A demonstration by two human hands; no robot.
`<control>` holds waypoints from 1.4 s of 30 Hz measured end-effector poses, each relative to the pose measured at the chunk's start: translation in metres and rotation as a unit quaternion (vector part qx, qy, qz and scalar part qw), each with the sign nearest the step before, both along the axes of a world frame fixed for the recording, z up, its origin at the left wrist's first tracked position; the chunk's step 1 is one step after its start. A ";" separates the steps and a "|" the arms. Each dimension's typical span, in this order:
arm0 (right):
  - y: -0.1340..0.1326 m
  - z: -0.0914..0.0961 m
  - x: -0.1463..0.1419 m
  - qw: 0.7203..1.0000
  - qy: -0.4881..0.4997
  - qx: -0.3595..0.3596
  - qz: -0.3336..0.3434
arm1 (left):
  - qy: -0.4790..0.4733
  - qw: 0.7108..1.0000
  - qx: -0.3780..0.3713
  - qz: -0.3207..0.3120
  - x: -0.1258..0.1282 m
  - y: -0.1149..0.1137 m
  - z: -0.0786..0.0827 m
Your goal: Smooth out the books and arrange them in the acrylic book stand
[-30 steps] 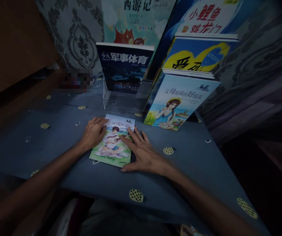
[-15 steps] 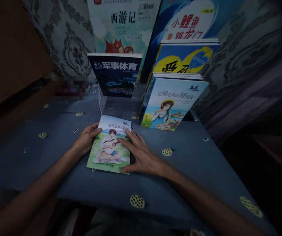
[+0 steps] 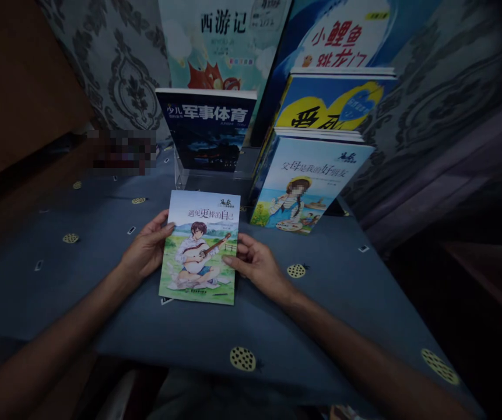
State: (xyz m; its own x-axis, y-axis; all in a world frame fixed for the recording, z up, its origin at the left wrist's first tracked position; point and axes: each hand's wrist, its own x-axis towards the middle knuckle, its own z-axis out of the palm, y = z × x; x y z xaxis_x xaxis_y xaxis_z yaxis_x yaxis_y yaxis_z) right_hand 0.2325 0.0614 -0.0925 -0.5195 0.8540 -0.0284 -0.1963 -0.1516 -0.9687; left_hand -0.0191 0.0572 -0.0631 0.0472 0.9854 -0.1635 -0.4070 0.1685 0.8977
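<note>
1. Main item: one thin, rectangular blue-and-green paperback (image 3: 199, 248) with a guitar player on its glossy cover. I found it between both hands, over the grey-blue, pineapple-patterned surface (image 3: 347, 280), near a clear plastic stand (image 3: 216, 182).
2. Left hand (image 3: 148, 245): closed on the paperback's left edge, thumb in front.
3. Right hand (image 3: 259, 268): gripping the right edge, thumb on the cover.
4. Step: a two-handed hold, cover towards my camera, as I judged it.
5. Next move: in my judgement, it called for an even grip on both edges and care around the stand.
6. Hidden: most fingertips, behind the paperback. I could not tell whether its lower edge touched the surface.
7. Cut off: the tall pale-green book (image 3: 220, 49) and the large blue book with red lettering (image 3: 342, 38), both at the top.
8. Unclear: a pixelated patch (image 3: 123, 151) at left; dim corners.
</note>
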 end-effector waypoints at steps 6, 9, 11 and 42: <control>-0.003 0.009 0.002 1.000 0.017 -0.012 0.003 | -0.002 1.000 0.010 0.001 0.002 -0.003 0.005; -0.003 0.010 0.002 1.000 0.015 -0.011 0.001 | 0.007 1.000 0.014 -0.001 0.003 -0.006 0.008; -0.003 0.009 0.002 1.000 0.019 -0.008 0.000 | 0.015 1.000 0.018 -0.005 0.003 -0.007 0.009; 0.002 0.025 0.001 0.984 -0.047 0.157 -0.069 | -0.077 0.995 0.050 0.034 0.002 -0.002 0.014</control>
